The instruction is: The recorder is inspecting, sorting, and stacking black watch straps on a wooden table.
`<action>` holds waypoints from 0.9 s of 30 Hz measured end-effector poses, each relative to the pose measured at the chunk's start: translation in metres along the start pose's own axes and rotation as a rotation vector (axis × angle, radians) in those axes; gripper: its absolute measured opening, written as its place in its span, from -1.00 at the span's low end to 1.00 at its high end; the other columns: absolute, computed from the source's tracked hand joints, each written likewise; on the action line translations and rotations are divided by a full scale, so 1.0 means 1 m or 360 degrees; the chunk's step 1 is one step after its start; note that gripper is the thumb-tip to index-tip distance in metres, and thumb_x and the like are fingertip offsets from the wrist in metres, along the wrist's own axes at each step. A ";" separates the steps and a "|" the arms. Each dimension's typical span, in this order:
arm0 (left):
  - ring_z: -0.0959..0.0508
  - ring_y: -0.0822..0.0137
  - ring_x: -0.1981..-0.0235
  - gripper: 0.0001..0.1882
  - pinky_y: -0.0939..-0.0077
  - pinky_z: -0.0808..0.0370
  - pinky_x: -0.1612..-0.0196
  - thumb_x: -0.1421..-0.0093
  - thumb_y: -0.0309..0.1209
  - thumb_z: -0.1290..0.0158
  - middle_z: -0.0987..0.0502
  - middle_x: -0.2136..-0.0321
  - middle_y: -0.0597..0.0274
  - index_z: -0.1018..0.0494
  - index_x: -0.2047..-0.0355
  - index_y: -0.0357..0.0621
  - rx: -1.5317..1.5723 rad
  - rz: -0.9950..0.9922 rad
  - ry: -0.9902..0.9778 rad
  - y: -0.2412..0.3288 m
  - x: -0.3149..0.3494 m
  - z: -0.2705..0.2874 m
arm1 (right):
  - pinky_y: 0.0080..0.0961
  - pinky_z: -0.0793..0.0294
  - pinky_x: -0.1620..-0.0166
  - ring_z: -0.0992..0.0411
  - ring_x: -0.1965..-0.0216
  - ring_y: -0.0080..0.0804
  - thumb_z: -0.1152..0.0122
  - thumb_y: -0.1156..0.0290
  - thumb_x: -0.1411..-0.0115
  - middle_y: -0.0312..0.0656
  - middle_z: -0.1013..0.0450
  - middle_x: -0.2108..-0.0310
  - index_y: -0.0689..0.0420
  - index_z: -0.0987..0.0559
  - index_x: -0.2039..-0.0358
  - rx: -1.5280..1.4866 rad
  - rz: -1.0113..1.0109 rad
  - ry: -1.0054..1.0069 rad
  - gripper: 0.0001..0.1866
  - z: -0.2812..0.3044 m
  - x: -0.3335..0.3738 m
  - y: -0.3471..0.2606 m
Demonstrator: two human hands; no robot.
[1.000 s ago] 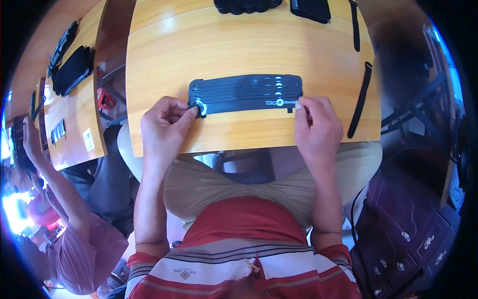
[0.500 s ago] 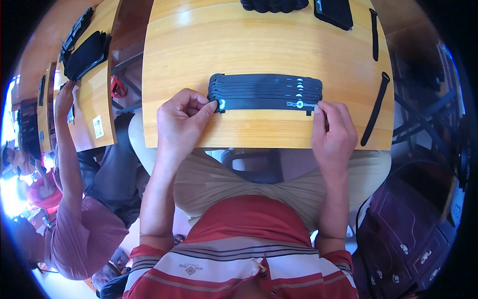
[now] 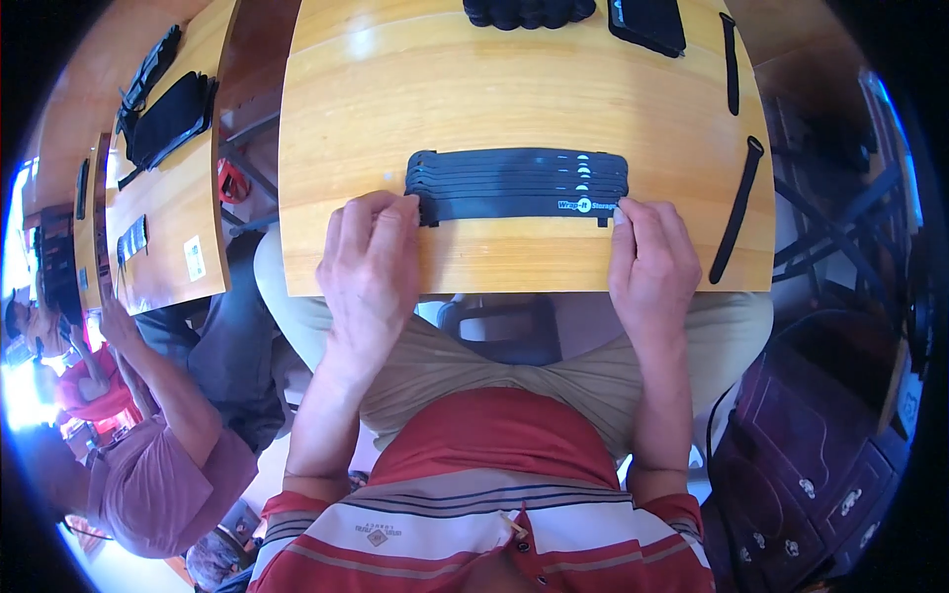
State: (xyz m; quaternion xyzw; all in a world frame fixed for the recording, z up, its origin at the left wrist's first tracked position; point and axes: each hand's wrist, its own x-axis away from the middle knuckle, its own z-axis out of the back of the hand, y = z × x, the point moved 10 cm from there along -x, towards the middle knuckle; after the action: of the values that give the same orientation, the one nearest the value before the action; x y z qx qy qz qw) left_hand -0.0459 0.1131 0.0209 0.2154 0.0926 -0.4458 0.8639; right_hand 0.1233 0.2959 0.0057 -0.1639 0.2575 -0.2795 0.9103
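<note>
A stack of flat black hook-and-loop straps [image 3: 514,183] lies across the wooden table [image 3: 395,89] near its front edge, overlapped like steps with pale marks toward the right end. At the stack's lower left corner, my left hand [image 3: 371,262] is closed, its back turned up; its fingertips pinch the strap end and the thumb is mostly hidden. My right hand [image 3: 654,262] pinches the lower right corner between thumb and curled fingers. Small dark tabs stick out below the front strap near both ends.
Two single black straps [image 3: 736,212] lie along the table's right side. Toward the far edge sit a black bundle [image 3: 529,12] and a black pouch-like stack [image 3: 647,25]. On the left, a co-worker [image 3: 163,474] sits by another table [image 3: 188,212] holding black items.
My left hand has turned over, so its back now faces up and its thumb no longer shows on the strap. The co-worker's arm has drawn back from the neighbouring table.
</note>
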 end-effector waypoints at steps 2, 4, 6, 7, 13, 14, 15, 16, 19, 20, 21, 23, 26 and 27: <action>-0.53 0.11 -0.04 -0.73 0.21 -0.55 0.06 -0.09 -0.53 -0.24 -0.55 0.07 0.08 -0.58 0.16 -0.22 -0.0001 -0.0251 0.0073 0.021 -0.002 -0.001 | -0.24 -0.49 0.27 -0.49 0.27 -0.15 -0.19 0.51 -0.21 -0.14 -0.46 0.35 0.18 -0.57 0.22 0.0053 0.0027 -0.0014 -0.87 0.000 0.001 -0.003; -0.33 0.07 -0.29 -0.49 0.10 -0.25 -0.31 -0.18 -0.17 -0.19 -0.40 -0.20 0.03 -0.51 -0.04 -0.26 -0.0072 -0.0385 -0.0242 0.040 0.004 -0.020 | -0.24 -0.49 0.28 -0.49 0.28 -0.15 -0.19 0.50 -0.20 -0.14 -0.46 0.35 0.18 -0.57 0.22 0.0071 0.0033 -0.0005 -0.87 0.000 0.001 -0.003; -0.17 0.08 -0.41 -0.21 0.05 0.06 -0.45 -0.23 0.15 -0.02 -0.24 -0.35 0.03 -0.37 -0.23 -0.26 -0.0139 -0.0470 -0.0522 0.046 0.014 -0.045 | -0.24 -0.49 0.29 -0.49 0.28 -0.15 -0.20 0.50 -0.20 -0.14 -0.46 0.34 0.18 -0.57 0.22 0.0092 0.0041 0.0005 -0.87 0.000 0.001 -0.002; -0.17 0.08 -0.41 -0.21 0.05 0.06 -0.45 -0.23 0.15 -0.02 -0.24 -0.35 0.03 -0.37 -0.23 -0.26 -0.0136 -0.0477 -0.0511 0.045 0.016 -0.047 | -0.23 -0.50 0.30 -0.49 0.28 -0.15 -0.20 0.50 -0.19 -0.16 -0.46 0.34 0.17 -0.57 0.23 0.0064 0.0040 -0.0002 -0.87 0.000 0.001 -0.001; -0.16 0.11 -0.42 -0.22 0.02 0.03 -0.44 -0.26 0.11 -0.01 -0.24 -0.35 0.02 -0.30 -0.27 -0.27 -0.0112 -0.0495 -0.0454 0.045 0.019 -0.046 | -0.17 -0.49 -0.01 -0.47 0.02 -0.10 -0.24 0.29 -0.23 -0.13 -0.51 0.12 0.17 -0.60 0.16 0.0190 0.0155 0.0016 -0.75 0.006 -0.002 -0.049; -0.15 0.11 -0.42 -0.23 0.02 0.03 -0.44 -0.28 0.10 0.00 -0.23 -0.36 0.02 -0.29 -0.28 -0.27 -0.0119 -0.0501 -0.0460 0.044 0.019 -0.047 | -0.13 -0.33 -0.18 -0.38 -0.13 -0.10 -0.18 0.18 -0.26 -0.09 -0.47 -0.02 0.20 -0.57 0.05 0.0167 0.0346 -0.0060 -0.62 -0.007 -0.001 -0.074; -0.15 0.11 -0.43 -0.25 0.02 0.04 -0.44 -0.30 0.08 0.03 -0.22 -0.36 0.03 -0.28 -0.29 -0.25 -0.0129 -0.0510 -0.0467 0.043 0.020 -0.048 | -0.10 -0.17 -0.34 -0.28 -0.28 -0.11 -0.13 0.06 -0.30 -0.06 -0.43 -0.15 0.23 -0.54 -0.06 0.0141 0.0541 -0.0137 -0.48 -0.022 0.001 -0.096; -0.14 0.12 -0.43 -0.26 0.02 0.04 -0.44 -0.31 0.06 0.04 -0.22 -0.37 0.03 -0.27 -0.30 -0.23 -0.0159 -0.0518 -0.0482 0.041 0.020 -0.049 | -0.08 -0.01 -0.40 -0.17 -0.36 -0.14 -0.07 -0.02 -0.31 -0.06 -0.36 -0.23 0.25 -0.48 -0.14 0.0062 0.0484 -0.0320 -0.38 -0.045 0.006 -0.095; -0.12 0.16 -0.44 -0.29 0.02 0.06 -0.45 -0.31 0.00 0.02 -0.20 -0.38 0.04 -0.24 -0.33 -0.19 -0.0142 -0.0484 -0.0538 0.041 0.021 -0.046 | -0.08 0.12 -0.45 -0.06 -0.44 -0.20 -0.02 -0.14 -0.30 -0.08 -0.25 -0.34 0.27 -0.39 -0.25 0.0099 0.0392 -0.0468 -0.24 -0.054 0.018 -0.073; -0.12 0.17 -0.44 -0.28 0.03 0.07 -0.45 -0.30 0.00 0.00 -0.19 -0.38 0.04 -0.23 -0.34 -0.18 -0.0175 -0.0482 -0.0553 0.037 0.020 -0.045 | -0.08 0.11 -0.45 -0.06 -0.44 -0.21 -0.04 -0.13 -0.29 -0.07 -0.24 -0.35 0.27 -0.40 -0.25 0.0193 0.0343 -0.0455 -0.24 -0.048 0.019 -0.057; -0.11 0.18 -0.44 -0.25 0.06 0.08 -0.46 -0.30 0.00 -0.01 -0.17 -0.39 0.03 -0.20 -0.35 -0.21 -0.0243 -0.0468 -0.0579 0.032 0.021 -0.041 | -0.09 0.05 -0.43 -0.07 -0.43 -0.20 -0.08 -0.09 -0.29 -0.06 -0.24 -0.35 0.27 -0.39 -0.25 0.0233 0.0315 -0.0449 -0.26 -0.034 0.019 -0.045; -0.09 0.16 -0.45 -0.22 0.09 0.10 -0.46 -0.30 0.01 0.00 -0.14 -0.40 0.00 -0.15 -0.37 -0.24 -0.0213 -0.0391 -0.0523 0.019 0.027 -0.036 | -0.09 0.02 -0.42 -0.09 -0.42 -0.18 -0.09 -0.08 -0.28 -0.05 -0.24 -0.35 0.27 -0.39 -0.25 0.0293 0.0265 -0.0416 -0.26 -0.022 0.021 -0.029; -0.07 0.13 -0.45 -0.17 0.10 0.11 -0.47 -0.32 0.04 0.00 -0.12 -0.40 -0.04 -0.10 -0.39 -0.28 -0.0241 -0.0271 -0.0510 0.005 0.033 -0.033 | -0.08 -0.09 -0.39 -0.17 -0.37 -0.09 -0.19 -0.01 -0.24 -0.02 -0.29 -0.31 0.28 -0.46 -0.18 0.0280 0.0200 -0.0304 -0.32 -0.006 0.026 -0.011; -0.06 0.07 -0.45 -0.16 0.10 0.09 -0.46 -0.33 0.05 0.00 -0.11 -0.40 -0.07 -0.06 -0.39 -0.31 -0.0224 -0.0276 -0.0502 0.004 0.034 -0.033 | -0.05 -0.11 -0.37 -0.20 -0.35 -0.06 -0.24 0.04 -0.21 -0.01 -0.31 -0.28 0.28 -0.49 -0.12 0.0240 0.0217 -0.0183 -0.37 0.006 0.027 -0.009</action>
State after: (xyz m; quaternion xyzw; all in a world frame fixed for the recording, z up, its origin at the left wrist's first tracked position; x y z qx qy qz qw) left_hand -0.0217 0.1058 -0.0193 0.0733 0.0052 -0.5391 0.8390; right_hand 0.1422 0.2732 0.0042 -0.0929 0.1936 -0.2257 0.9502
